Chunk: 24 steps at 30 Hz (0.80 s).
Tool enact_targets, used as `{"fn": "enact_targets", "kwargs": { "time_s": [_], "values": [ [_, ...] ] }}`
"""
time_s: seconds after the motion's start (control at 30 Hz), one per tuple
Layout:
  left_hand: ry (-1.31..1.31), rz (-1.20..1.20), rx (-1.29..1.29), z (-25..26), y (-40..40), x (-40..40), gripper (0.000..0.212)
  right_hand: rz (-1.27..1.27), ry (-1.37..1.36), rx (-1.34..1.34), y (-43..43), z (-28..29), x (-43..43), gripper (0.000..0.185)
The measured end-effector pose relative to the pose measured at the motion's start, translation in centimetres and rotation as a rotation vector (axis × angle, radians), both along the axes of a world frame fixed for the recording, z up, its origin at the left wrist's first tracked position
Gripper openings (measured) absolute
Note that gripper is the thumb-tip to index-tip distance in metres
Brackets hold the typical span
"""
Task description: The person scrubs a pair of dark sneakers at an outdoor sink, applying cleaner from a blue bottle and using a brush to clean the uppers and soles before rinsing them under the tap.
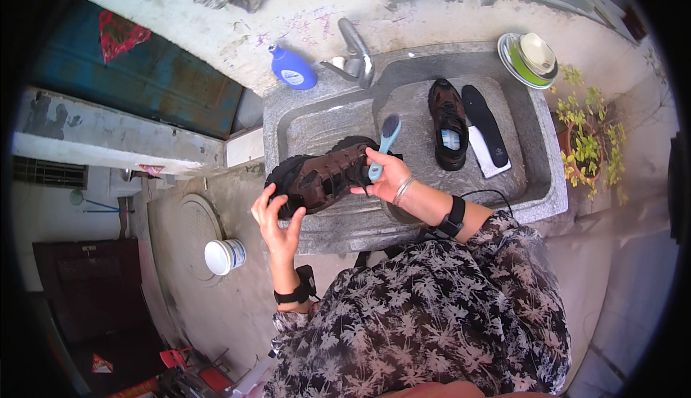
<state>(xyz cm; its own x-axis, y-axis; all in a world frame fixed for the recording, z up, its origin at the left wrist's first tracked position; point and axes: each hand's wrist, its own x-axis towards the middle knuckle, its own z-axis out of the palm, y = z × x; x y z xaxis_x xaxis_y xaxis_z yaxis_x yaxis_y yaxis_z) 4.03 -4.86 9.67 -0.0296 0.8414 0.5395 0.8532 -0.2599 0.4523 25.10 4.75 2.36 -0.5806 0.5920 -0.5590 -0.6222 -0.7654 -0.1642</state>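
Observation:
Between my hands, over the ribbed left part of a stone sink, is a brown laced shoe turned on its side. My left hand grips one end of it, fingers spread along the dark sole edge. At the other end, my right hand holds the shoe near its laces and also a light-blue scrub brush, dark bristles up. A matching brown shoe lies in the right basin. Beside it a black insole partly covers a white flat piece.
A metal faucet rises at the sink's back, beside a blue bottle. Stacked bowls and plates sit on the back right corner. A potted plant stands right of the sink. On the floor at left is a white bucket.

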Motion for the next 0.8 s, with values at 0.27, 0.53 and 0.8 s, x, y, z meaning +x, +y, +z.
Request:
{"fn": "enact_targets", "kwargs": {
  "time_s": [0.27, 0.53, 0.8],
  "values": [
    [-0.742, 0.153, -0.175, -9.1, -2.8, -7.0, 0.038, 0.299, -0.119, 0.152, 2.0, -0.1, 0.7, 0.023],
    [-0.977, 0.251, -0.210, -12.9, -5.7, -8.3, 0.038, 0.165, -0.454, 0.229, 5.0, -2.6, 3.1, 0.021],
    [-1.003, 0.122, -0.178, -10.3, -5.2, -7.4, 0.039, 0.325, -0.843, 0.755, 4.2, -4.4, 0.5, 0.038]
  ]
}}
